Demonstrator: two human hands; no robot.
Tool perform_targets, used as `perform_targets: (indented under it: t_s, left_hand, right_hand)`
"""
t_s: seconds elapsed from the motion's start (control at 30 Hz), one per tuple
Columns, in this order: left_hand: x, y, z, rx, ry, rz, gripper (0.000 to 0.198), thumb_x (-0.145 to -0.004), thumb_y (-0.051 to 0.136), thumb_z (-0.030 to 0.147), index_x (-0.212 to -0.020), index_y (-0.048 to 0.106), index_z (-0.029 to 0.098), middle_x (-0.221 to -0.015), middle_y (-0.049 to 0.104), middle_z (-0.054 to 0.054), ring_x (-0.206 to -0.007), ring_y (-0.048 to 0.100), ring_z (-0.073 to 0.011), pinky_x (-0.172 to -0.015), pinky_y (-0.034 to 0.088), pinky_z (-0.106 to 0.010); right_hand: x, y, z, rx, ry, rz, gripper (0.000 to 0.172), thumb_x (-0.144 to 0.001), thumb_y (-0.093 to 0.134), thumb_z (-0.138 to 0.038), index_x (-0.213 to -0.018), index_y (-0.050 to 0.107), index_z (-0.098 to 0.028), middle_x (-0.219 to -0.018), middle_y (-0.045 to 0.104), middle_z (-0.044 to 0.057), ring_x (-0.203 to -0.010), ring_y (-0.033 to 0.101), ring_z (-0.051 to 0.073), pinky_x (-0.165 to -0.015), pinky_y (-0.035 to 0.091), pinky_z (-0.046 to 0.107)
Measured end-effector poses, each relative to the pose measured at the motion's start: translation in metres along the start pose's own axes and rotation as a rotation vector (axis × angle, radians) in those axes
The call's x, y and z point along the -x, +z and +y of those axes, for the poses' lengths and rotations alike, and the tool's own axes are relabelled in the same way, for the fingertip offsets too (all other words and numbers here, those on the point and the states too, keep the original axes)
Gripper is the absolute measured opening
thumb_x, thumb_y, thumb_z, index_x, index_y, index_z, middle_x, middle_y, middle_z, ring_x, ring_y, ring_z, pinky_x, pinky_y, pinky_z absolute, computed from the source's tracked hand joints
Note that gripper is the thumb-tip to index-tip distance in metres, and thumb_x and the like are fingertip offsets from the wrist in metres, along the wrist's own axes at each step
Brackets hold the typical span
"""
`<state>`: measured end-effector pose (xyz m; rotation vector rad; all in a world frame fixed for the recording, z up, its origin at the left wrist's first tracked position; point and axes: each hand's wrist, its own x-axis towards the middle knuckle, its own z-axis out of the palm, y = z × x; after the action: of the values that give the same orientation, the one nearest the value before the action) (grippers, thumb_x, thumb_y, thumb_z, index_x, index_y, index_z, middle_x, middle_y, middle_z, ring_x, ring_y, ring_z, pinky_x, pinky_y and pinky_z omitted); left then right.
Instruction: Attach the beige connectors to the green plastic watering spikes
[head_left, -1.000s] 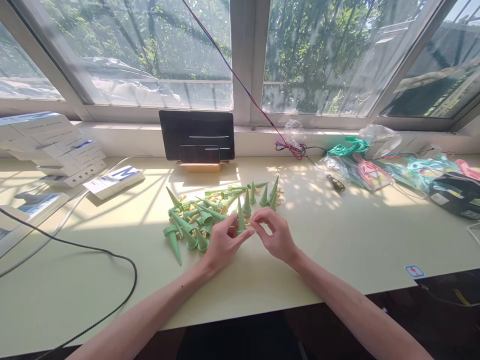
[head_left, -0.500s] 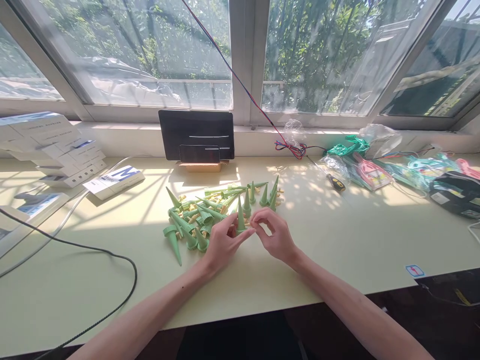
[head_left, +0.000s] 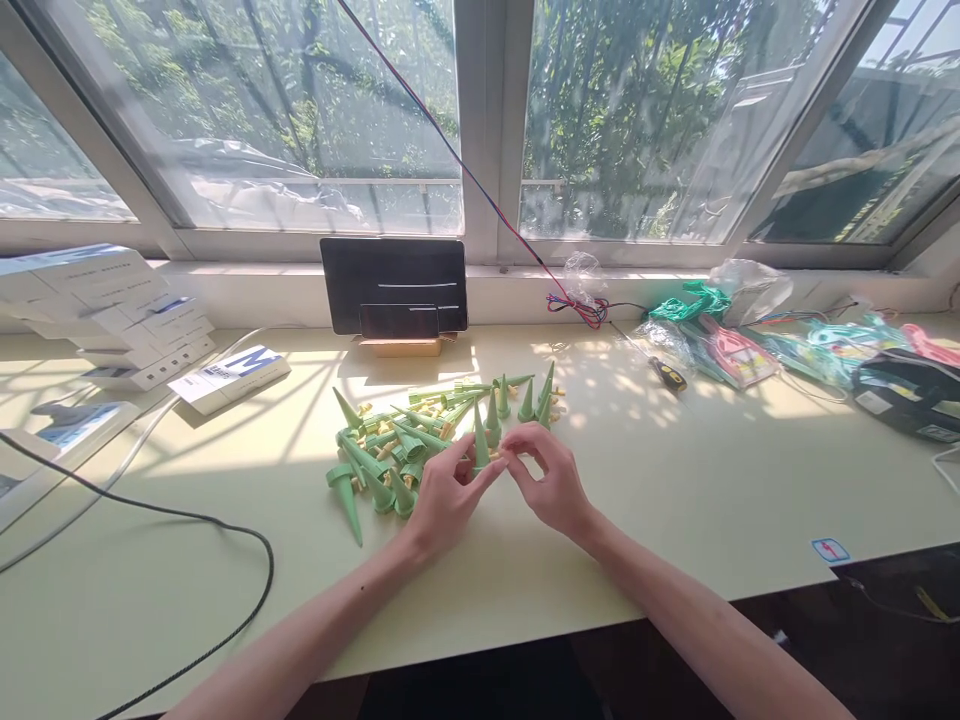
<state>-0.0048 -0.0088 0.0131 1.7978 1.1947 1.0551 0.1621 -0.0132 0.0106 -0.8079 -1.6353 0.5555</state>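
Note:
A heap of green cone-shaped spikes point(head_left: 405, 440) mixed with small yellow pieces lies on the pale table point(head_left: 675, 480) in front of me. My left hand point(head_left: 444, 496) grips one green spike point(head_left: 480, 440) that points upward, fingers closed round its base. My right hand point(head_left: 549, 478) meets it at the base of that spike, thumb and fingers pinched on a small yellow piece point(head_left: 504, 457). Several spikes stand upright just beyond my hands point(head_left: 525, 398).
A dark tablet point(head_left: 394, 284) with a phone point(head_left: 399, 322) leans at the window sill. White boxes point(head_left: 112, 310) stack at the left, and a black cable point(head_left: 187, 520) loops across the table. A screwdriver point(head_left: 667, 374), plastic bags and coloured items point(head_left: 750, 340) crowd the right.
The camera tilted slightly, so everything sits a little lower in view. My hands stay together at the spike with hardly any movement.

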Motion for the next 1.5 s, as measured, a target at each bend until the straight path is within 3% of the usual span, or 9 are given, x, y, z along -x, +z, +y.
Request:
perform_targets:
  t_s: [0.37,0.67,0.8,1.0,1.23,1.5]
  left_hand:
    - [-0.001,0.003,-0.005,0.004,-0.016,0.048,0.049,-0.086,0.062,0.050,-0.123,0.050,0.020,-0.078,0.043,0.004,-0.049,0.038,-0.0070,-0.047,0.032,-0.021]
    - [-0.001,0.002,-0.006,-0.042,0.059,0.004,0.038,-0.093,0.054,0.047,-0.119,0.058,0.018,-0.084,0.060,-0.003,-0.064,0.063,-0.0147,-0.056,0.047,-0.025]
    - [-0.002,0.001,-0.006,-0.037,0.059,-0.002,0.042,-0.096,0.049,0.048,-0.118,0.062,0.015,-0.082,0.064,-0.004,-0.061,0.061,-0.0139,-0.053,0.047,-0.024]
    - [-0.002,0.001,-0.003,0.098,-0.003,-0.023,0.040,-0.096,0.048,0.050,-0.112,0.062,0.016,-0.065,0.061,0.001,-0.050,0.057,-0.0121,-0.047,0.047,-0.023]
    - [-0.004,0.001,0.000,0.215,-0.070,-0.031,0.034,-0.096,0.051,0.049,-0.100,0.058,0.016,-0.065,0.064,0.001,-0.052,0.066,-0.0148,-0.054,0.054,-0.027]
    - [-0.006,0.000,0.000,0.268,-0.007,-0.043,0.032,-0.092,0.059,0.044,-0.102,0.064,0.014,-0.074,0.062,-0.001,-0.056,0.064,-0.0136,-0.056,0.054,-0.028]
  right_hand:
    - [0.000,-0.001,0.005,-0.150,0.156,0.076,0.013,-0.099,0.053,-0.033,-0.100,0.060,-0.021,-0.085,0.064,0.004,-0.076,0.065,0.016,-0.069,0.059,0.030]
    - [-0.005,-0.003,0.009,-0.268,0.292,-0.015,0.026,-0.096,0.057,-0.043,-0.090,0.065,-0.019,-0.069,0.056,0.000,-0.058,0.055,0.012,-0.055,0.050,0.026]
    - [-0.004,-0.002,0.010,-0.303,0.311,-0.047,0.027,-0.093,0.061,-0.044,-0.088,0.065,-0.019,-0.071,0.059,0.000,-0.057,0.056,0.012,-0.053,0.049,0.026]
    - [-0.003,-0.003,0.010,-0.301,0.352,-0.094,0.025,-0.093,0.062,-0.042,-0.088,0.065,-0.017,-0.069,0.058,0.000,-0.054,0.055,0.011,-0.053,0.047,0.025]
    - [-0.003,-0.002,0.008,-0.314,0.365,-0.125,0.023,-0.093,0.062,-0.038,-0.084,0.062,-0.018,-0.063,0.054,-0.003,-0.051,0.053,0.010,-0.052,0.046,0.024]
    - [-0.002,-0.003,0.011,-0.262,0.384,-0.125,0.026,-0.096,0.057,-0.042,-0.084,0.057,-0.018,-0.059,0.054,-0.005,-0.049,0.053,0.010,-0.050,0.043,0.023]
